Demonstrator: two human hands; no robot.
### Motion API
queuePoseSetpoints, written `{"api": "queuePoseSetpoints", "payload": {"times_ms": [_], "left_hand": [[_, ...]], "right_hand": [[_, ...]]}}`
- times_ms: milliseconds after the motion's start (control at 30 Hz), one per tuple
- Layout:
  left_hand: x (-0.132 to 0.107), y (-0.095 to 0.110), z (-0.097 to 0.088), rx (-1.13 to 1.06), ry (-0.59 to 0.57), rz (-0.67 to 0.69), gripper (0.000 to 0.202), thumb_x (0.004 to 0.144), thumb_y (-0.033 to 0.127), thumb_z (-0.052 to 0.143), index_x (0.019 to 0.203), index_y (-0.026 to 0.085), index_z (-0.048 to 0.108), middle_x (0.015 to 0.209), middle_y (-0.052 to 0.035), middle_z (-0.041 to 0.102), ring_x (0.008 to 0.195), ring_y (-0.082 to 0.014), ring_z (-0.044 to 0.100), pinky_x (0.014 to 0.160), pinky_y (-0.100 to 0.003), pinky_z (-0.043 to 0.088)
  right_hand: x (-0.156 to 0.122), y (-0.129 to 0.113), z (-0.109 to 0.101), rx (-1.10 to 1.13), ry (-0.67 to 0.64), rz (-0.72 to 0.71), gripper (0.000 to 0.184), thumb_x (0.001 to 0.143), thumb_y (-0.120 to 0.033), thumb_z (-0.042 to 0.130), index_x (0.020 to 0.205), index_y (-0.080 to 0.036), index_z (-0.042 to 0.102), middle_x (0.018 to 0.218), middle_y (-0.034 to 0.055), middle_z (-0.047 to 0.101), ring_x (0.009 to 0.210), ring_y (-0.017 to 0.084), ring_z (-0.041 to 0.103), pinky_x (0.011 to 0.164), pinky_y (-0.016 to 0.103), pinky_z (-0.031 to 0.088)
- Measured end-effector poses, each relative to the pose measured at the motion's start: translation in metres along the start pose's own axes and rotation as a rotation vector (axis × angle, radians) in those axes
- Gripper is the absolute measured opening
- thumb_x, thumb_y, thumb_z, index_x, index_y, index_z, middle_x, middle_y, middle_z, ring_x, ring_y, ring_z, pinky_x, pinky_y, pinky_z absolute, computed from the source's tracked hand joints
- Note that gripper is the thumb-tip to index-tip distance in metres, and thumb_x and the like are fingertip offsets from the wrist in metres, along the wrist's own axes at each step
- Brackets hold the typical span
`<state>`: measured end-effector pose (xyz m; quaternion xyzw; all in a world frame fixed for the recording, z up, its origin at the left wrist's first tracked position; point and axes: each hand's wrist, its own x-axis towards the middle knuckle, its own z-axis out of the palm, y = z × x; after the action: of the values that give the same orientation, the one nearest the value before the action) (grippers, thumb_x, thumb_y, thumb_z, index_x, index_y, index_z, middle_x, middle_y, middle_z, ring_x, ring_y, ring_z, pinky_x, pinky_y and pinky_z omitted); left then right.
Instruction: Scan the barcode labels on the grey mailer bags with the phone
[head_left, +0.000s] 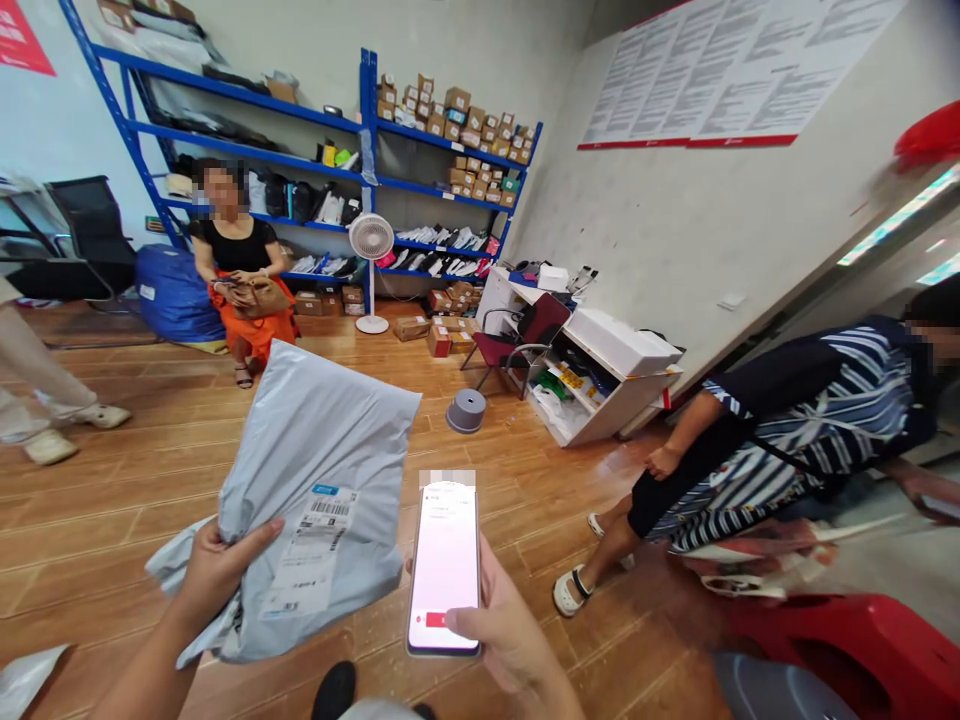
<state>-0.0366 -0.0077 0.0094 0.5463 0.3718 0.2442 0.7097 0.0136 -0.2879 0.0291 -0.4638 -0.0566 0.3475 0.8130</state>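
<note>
A grey plastic mailer bag (330, 420) with a white shipping label (311, 560) is gripped at its left edge by my left hand (225, 575), the thumb lying across its front. To the right of the bag, my right hand (499, 630) holds a smartphone (444, 560) upright. The phone's screen is lit, mostly white, and its text is too small to read. My right thumb rests over a red button near the bottom of the screen. The fingers behind both the bag and the phone are largely hidden.
Blue shelving (367, 120) with parcels lines the back wall, a white fan (371, 240) before it. A person sits (244, 260) at left; another bends (810, 420) at right. A grey stool (466, 410), maroon chair (517, 340) and white cabinet (566, 430) stand ahead.
</note>
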Motion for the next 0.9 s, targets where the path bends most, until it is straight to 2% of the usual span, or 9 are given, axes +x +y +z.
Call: {"api": "queuePoseSetpoints", "payload": {"times_ms": [133, 300, 400, 533, 667, 767, 900], "left_hand": [[-0.003, 0.005, 0.005, -0.154, -0.04, -0.073, 0.047, 0.027, 0.026, 0.088, 0.067, 0.015, 0.065, 0.062, 0.0005, 0.069, 0.052, -0.018, 0.061, 0.048, -0.022, 0.054], [-0.008, 0.009, 0.011, -0.244, -0.06, -0.033, 0.056, 0.027, 0.029, 0.091, 0.073, 0.017, 0.062, 0.063, 0.004, 0.067, 0.053, -0.0171, 0.062, 0.046, -0.02, 0.053], [-0.012, 0.012, 0.015, -0.271, -0.046, -0.005, 0.06, 0.029, 0.032, 0.091, 0.081, 0.018, 0.064, 0.065, 0.0043, 0.068, 0.059, -0.0186, 0.064, 0.052, -0.021, 0.056], [-0.015, 0.015, 0.018, -0.277, -0.045, 0.04, 0.063, 0.031, 0.032, 0.09, 0.088, 0.019, 0.066, 0.069, 0.0024, 0.07, 0.073, -0.0246, 0.067, 0.058, -0.024, 0.059], [-0.016, 0.016, 0.017, -0.267, -0.057, 0.081, 0.072, 0.034, 0.035, 0.089, 0.101, 0.021, 0.066, 0.078, 0.001, 0.072, 0.074, -0.0256, 0.068, 0.057, -0.024, 0.058], [-0.015, 0.014, 0.016, -0.261, -0.076, 0.055, 0.071, 0.039, 0.035, 0.088, 0.104, 0.02, 0.065, 0.083, -0.0003, 0.073, 0.076, -0.0273, 0.067, 0.06, -0.025, 0.059], [-0.015, 0.013, 0.015, -0.304, -0.087, 0.017, 0.066, 0.043, 0.031, 0.086, 0.105, 0.022, 0.065, 0.086, -0.0011, 0.073, 0.088, -0.0298, 0.066, 0.07, -0.028, 0.06]], "right_hand": [[-0.003, -0.001, 0.005, -0.032, -0.008, -0.036, 0.086, 0.048, -0.009, 0.075, 0.125, -0.017, 0.038, 0.109, 0.012, 0.069, 0.095, 0.022, 0.064, 0.081, 0.034, 0.046], [-0.004, 0.0, 0.005, -0.047, 0.013, -0.039, 0.089, 0.047, -0.009, 0.074, 0.126, -0.018, 0.035, 0.111, 0.0117, 0.068, 0.096, 0.022, 0.063, 0.08, 0.033, 0.046], [-0.005, -0.001, 0.005, -0.052, 0.007, -0.041, 0.088, 0.046, -0.009, 0.074, 0.125, -0.019, 0.036, 0.109, 0.01, 0.069, 0.094, 0.021, 0.064, 0.078, 0.032, 0.046], [-0.007, -0.001, 0.006, -0.038, -0.008, -0.046, 0.088, 0.047, -0.013, 0.076, 0.126, -0.02, 0.037, 0.11, 0.0102, 0.068, 0.098, 0.023, 0.063, 0.081, 0.033, 0.046], [-0.008, -0.001, 0.006, -0.044, 0.007, -0.046, 0.091, 0.047, -0.014, 0.078, 0.127, -0.02, 0.036, 0.115, 0.011, 0.066, 0.1, 0.024, 0.062, 0.081, 0.034, 0.046], [-0.007, -0.002, 0.008, -0.035, -0.001, -0.039, 0.09, 0.05, -0.015, 0.078, 0.129, -0.019, 0.034, 0.114, 0.0126, 0.067, 0.1, 0.025, 0.063, 0.083, 0.035, 0.047], [-0.006, 0.0, 0.009, -0.036, 0.015, -0.036, 0.093, 0.049, -0.015, 0.078, 0.13, -0.02, 0.032, 0.112, 0.0118, 0.068, 0.099, 0.026, 0.064, 0.079, 0.034, 0.048]]}}
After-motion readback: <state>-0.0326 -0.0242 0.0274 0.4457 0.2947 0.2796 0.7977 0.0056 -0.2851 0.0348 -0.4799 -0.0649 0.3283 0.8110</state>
